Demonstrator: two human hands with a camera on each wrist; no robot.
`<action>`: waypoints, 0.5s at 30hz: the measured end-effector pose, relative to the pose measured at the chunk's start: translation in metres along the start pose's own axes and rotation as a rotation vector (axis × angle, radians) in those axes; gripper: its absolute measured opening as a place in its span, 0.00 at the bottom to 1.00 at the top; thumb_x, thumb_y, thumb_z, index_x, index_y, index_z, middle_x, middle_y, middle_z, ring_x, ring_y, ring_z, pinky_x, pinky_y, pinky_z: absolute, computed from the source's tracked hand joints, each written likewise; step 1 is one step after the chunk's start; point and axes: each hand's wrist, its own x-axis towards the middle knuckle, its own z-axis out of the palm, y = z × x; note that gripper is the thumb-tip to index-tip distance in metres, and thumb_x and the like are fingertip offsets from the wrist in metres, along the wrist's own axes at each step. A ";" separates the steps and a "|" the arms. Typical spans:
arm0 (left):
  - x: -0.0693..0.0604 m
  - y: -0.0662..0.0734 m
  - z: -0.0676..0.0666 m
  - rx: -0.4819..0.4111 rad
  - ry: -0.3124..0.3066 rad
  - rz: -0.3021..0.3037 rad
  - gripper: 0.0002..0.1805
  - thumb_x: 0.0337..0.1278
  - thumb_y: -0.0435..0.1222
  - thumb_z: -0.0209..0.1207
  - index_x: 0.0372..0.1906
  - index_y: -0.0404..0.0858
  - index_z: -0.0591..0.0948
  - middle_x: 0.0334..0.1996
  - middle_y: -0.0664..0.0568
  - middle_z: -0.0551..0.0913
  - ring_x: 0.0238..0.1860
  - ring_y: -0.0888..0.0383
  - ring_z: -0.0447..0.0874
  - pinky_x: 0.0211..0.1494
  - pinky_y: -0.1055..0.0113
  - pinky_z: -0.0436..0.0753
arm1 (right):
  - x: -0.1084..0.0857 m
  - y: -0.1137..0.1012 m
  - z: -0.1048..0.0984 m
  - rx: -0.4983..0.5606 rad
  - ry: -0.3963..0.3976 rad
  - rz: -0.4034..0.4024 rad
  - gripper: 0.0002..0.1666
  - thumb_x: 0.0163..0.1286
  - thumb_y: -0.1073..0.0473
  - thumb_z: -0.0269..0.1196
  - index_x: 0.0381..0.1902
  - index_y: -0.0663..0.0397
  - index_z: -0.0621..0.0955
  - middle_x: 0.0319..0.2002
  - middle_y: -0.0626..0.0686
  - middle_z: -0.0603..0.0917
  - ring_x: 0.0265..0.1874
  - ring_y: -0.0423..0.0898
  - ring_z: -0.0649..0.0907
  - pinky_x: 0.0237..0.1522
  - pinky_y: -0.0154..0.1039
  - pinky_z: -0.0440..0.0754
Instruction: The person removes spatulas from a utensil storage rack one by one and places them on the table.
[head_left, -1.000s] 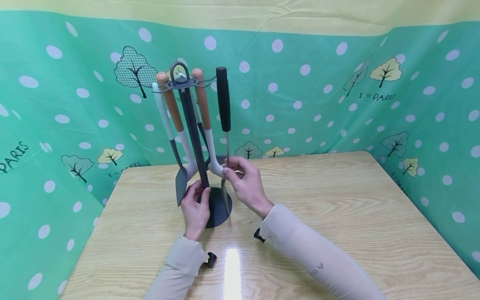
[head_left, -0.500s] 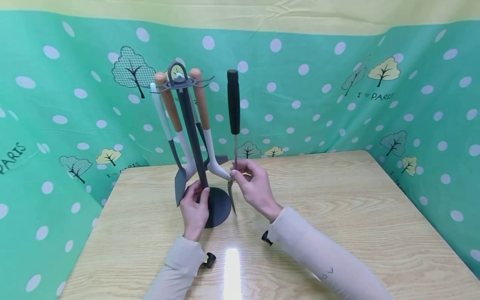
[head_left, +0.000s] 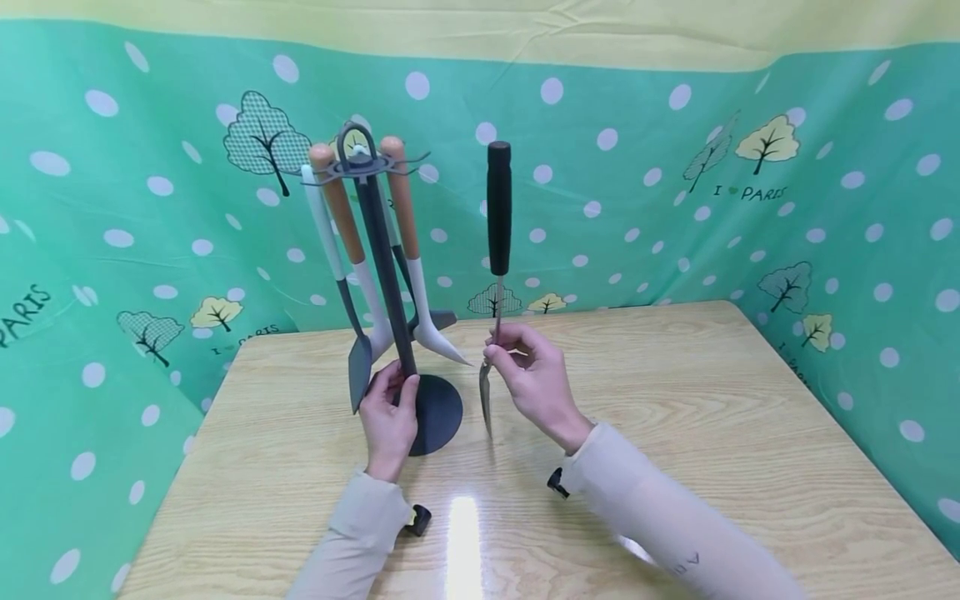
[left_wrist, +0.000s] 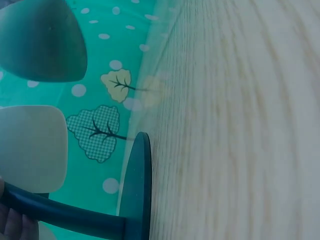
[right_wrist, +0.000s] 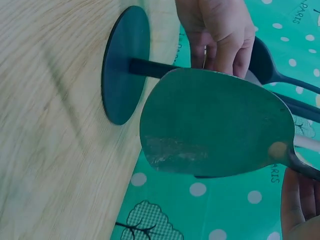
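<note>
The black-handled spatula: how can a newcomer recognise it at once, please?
On the wooden table stands a dark utensil rack. Right of it in the head view, the right hand holds the spatula upright, blade down. Its handle is black; the hanging utensils have brown or pale ones.

I've R hand (right_wrist: pixel 301 212) at turner neck (right_wrist: pixel 294 161), blade (right_wrist: pixel 215 120) face-on to me; L hand (right_wrist: pixel 220 30) at stand post (right_wrist: pixel 150 69), rd. base (right_wrist: pixel 122 95) on table (right_wrist: pixel 45 160).

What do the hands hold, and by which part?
Left hand: rack, low on its pole. Right hand: turner, by its shaft just above the blade.
</note>
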 end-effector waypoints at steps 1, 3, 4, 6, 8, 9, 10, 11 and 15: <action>0.000 0.000 0.000 0.006 -0.002 0.000 0.12 0.53 0.20 0.61 0.44 0.20 0.79 0.35 0.30 0.81 0.37 0.39 0.81 0.46 0.60 0.82 | 0.000 0.000 -0.002 -0.001 0.002 0.005 0.07 0.63 0.76 0.59 0.40 0.74 0.77 0.37 0.64 0.81 0.36 0.61 0.82 0.40 0.46 0.85; 0.000 0.000 -0.001 0.018 -0.006 0.002 0.12 0.53 0.20 0.61 0.44 0.20 0.79 0.35 0.31 0.81 0.37 0.40 0.81 0.46 0.54 0.81 | -0.001 -0.001 -0.007 -0.010 0.009 0.017 0.07 0.63 0.76 0.59 0.40 0.73 0.78 0.37 0.63 0.82 0.36 0.61 0.82 0.40 0.47 0.85; 0.000 0.001 -0.001 0.024 -0.008 0.003 0.12 0.54 0.20 0.61 0.44 0.20 0.79 0.35 0.31 0.82 0.38 0.40 0.81 0.46 0.51 0.81 | -0.002 -0.001 -0.009 -0.008 0.013 0.023 0.07 0.63 0.76 0.59 0.40 0.73 0.78 0.37 0.63 0.82 0.36 0.61 0.82 0.39 0.47 0.85; 0.000 0.000 -0.001 0.028 -0.011 0.006 0.12 0.54 0.21 0.61 0.44 0.21 0.79 0.35 0.31 0.82 0.38 0.40 0.81 0.46 0.49 0.80 | -0.002 -0.001 -0.014 -0.014 0.021 0.028 0.07 0.63 0.77 0.60 0.40 0.72 0.78 0.37 0.62 0.82 0.36 0.61 0.82 0.40 0.47 0.85; 0.000 0.000 -0.001 0.027 -0.012 0.008 0.12 0.54 0.21 0.61 0.44 0.20 0.79 0.35 0.31 0.82 0.38 0.40 0.81 0.46 0.51 0.81 | -0.002 0.000 -0.020 -0.023 0.028 0.033 0.07 0.62 0.77 0.60 0.40 0.71 0.78 0.38 0.62 0.82 0.36 0.61 0.82 0.40 0.47 0.85; 0.000 0.000 -0.001 0.027 -0.012 0.009 0.12 0.54 0.21 0.61 0.44 0.20 0.79 0.35 0.31 0.82 0.38 0.40 0.81 0.46 0.52 0.81 | -0.002 0.000 -0.023 -0.025 0.031 0.033 0.07 0.62 0.77 0.60 0.40 0.71 0.78 0.38 0.62 0.81 0.36 0.61 0.82 0.40 0.47 0.85; 0.000 0.000 -0.001 0.027 -0.011 0.011 0.12 0.54 0.21 0.61 0.44 0.20 0.79 0.35 0.31 0.82 0.38 0.40 0.81 0.46 0.55 0.82 | -0.003 0.001 -0.026 -0.032 0.034 0.037 0.07 0.62 0.77 0.60 0.40 0.71 0.78 0.38 0.62 0.81 0.36 0.61 0.82 0.41 0.47 0.85; 0.000 0.000 -0.001 0.025 -0.010 0.014 0.12 0.54 0.21 0.61 0.44 0.20 0.79 0.35 0.31 0.82 0.37 0.40 0.81 0.46 0.58 0.82 | -0.003 0.001 -0.029 -0.042 0.036 0.041 0.08 0.62 0.77 0.60 0.40 0.71 0.78 0.37 0.62 0.81 0.36 0.61 0.82 0.41 0.46 0.85; 0.000 -0.001 0.000 0.015 -0.006 0.025 0.12 0.53 0.20 0.61 0.44 0.20 0.79 0.35 0.31 0.81 0.37 0.40 0.80 0.46 0.67 0.82 | -0.004 0.003 -0.040 -0.077 0.062 0.068 0.08 0.63 0.76 0.60 0.40 0.69 0.79 0.37 0.61 0.82 0.36 0.59 0.83 0.41 0.42 0.85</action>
